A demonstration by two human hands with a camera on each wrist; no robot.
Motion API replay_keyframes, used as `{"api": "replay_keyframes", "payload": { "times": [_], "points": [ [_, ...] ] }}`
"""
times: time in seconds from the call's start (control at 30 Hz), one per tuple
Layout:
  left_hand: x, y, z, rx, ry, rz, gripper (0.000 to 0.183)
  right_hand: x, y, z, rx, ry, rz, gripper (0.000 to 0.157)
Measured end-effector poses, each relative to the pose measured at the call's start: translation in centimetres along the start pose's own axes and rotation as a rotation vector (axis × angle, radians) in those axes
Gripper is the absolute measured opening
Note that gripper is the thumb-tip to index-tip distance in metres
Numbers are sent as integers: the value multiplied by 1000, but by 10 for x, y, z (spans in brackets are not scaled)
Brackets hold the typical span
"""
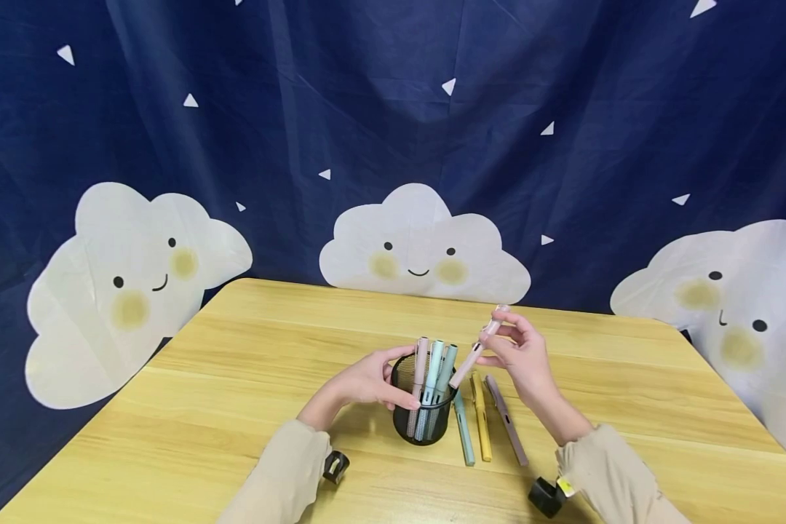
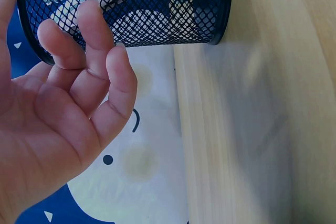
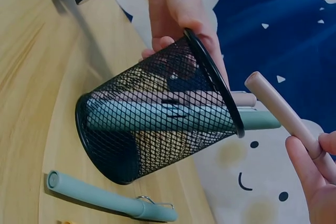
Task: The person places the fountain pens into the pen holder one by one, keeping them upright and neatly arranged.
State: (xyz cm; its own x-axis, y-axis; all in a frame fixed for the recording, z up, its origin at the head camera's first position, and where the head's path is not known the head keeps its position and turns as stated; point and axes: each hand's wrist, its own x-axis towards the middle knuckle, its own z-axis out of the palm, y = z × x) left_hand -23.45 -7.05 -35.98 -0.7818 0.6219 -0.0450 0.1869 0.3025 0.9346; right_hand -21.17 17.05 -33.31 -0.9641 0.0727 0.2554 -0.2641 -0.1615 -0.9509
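A black mesh pen holder [image 1: 426,429] stands on the table with a pink pen [image 1: 421,364] and two blue-green pens [image 1: 434,367] upright in it. My left hand [image 1: 370,378] grips the holder at its rim, the thumb on the near side; curled fingers [image 2: 97,30] touch the mesh in the left wrist view. With my right hand [image 1: 520,356] I pinch a pale pink pen [image 1: 469,364] by its upper part. It slants, its lower end near the holder's right rim; in the right wrist view that pink pen [image 3: 281,106] is outside the holder's mouth.
Right of the holder lie a blue-green pen [image 1: 463,429], a yellow pen [image 1: 481,422] and a mauve pen [image 1: 507,422] on the wooden table [image 1: 190,407]. Behind the table hangs a dark blue curtain [image 1: 380,87] with cloud prints. Black wrist devices [image 1: 546,497] sit at both sleeves.
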Motion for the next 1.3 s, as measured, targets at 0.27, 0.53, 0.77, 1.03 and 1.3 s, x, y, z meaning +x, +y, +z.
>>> {"api": "replay_keyframes", "payload": {
  "times": [0.27, 0.53, 0.77, 1.03, 1.3],
  "points": [
    [0, 2, 0, 2, -1, 4, 87, -1, -2, 8, 46, 34, -26, 34],
    [0, 1, 1, -4, 0, -1, 86, 22, 55, -18, 132, -106, -249, 40],
    [0, 1, 1, -9, -1, -2, 86, 57, 125, -46, 113, -90, -281, 49],
    [0, 2, 0, 6, -7, 8, 85, 28, 77, -13, 146, -184, -367, 38],
    [-1, 2, 0, 4, -3, 0, 86, -4, 19, 23, -7, -65, -286, 34]
  ]
}}
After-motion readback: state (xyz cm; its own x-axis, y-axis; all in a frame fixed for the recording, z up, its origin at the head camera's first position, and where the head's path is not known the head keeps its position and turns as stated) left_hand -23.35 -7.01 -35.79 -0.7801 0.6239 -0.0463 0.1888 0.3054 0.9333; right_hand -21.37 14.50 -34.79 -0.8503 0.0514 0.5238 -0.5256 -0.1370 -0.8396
